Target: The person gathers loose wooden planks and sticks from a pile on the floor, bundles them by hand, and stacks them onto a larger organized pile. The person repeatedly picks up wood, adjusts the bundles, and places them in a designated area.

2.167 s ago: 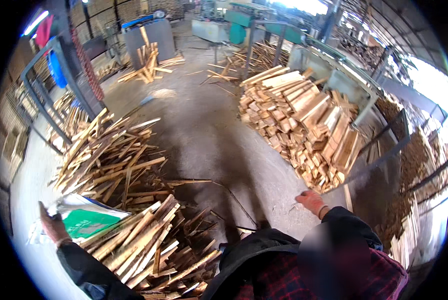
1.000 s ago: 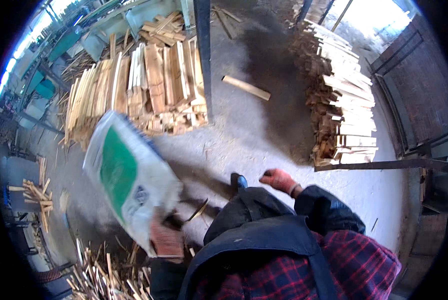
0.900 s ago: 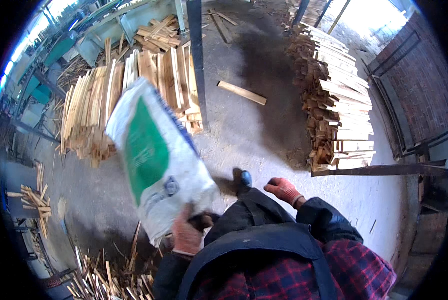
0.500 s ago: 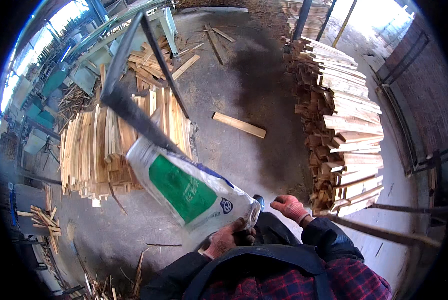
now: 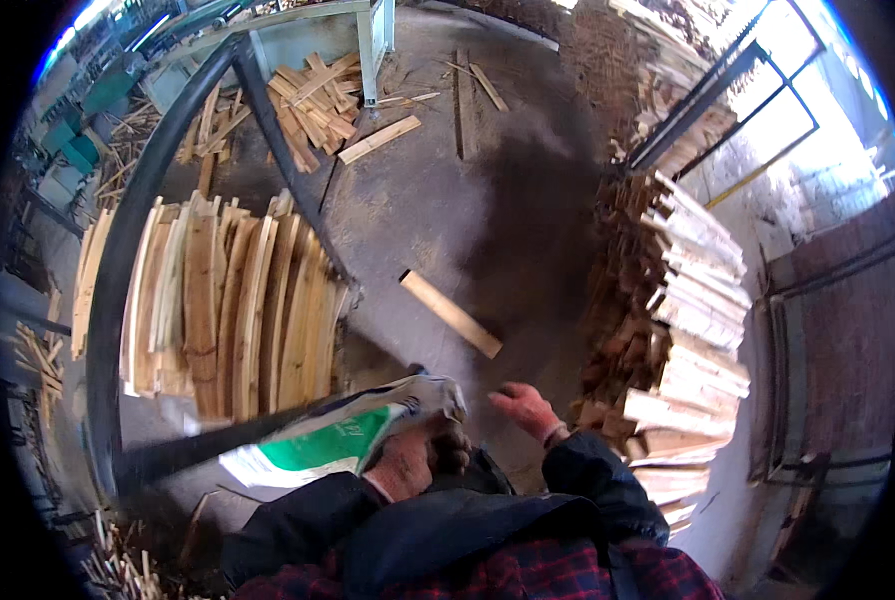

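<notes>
My left hand [image 5: 415, 462], in a worn pinkish work glove, is closed around the bunched end of a white sack with a green panel [image 5: 320, 446]. The sack now lies lower, at the near side of a dark metal frame [image 5: 128, 290], and a bar of that frame partly covers it. Its far end and what is inside are hidden. My right hand [image 5: 530, 410], also gloved, is held out in front of my body with its fingers curled together. Nothing shows in it, and it touches neither the sack nor the boards.
Upright boards [image 5: 233, 310] stand packed within the frame. A long stack of boards [image 5: 693, 350] runs along the right. One loose board [image 5: 452, 314] lies on the floor ahead. Beyond are a board heap [image 5: 313, 105] and a machine table [image 5: 373, 45]; wood scraps [image 5: 123, 565] lie near left.
The sack has swung down and left, turning more edge-on behind the frame bar. Both hands have shifted left in the picture, and my view has turned.
</notes>
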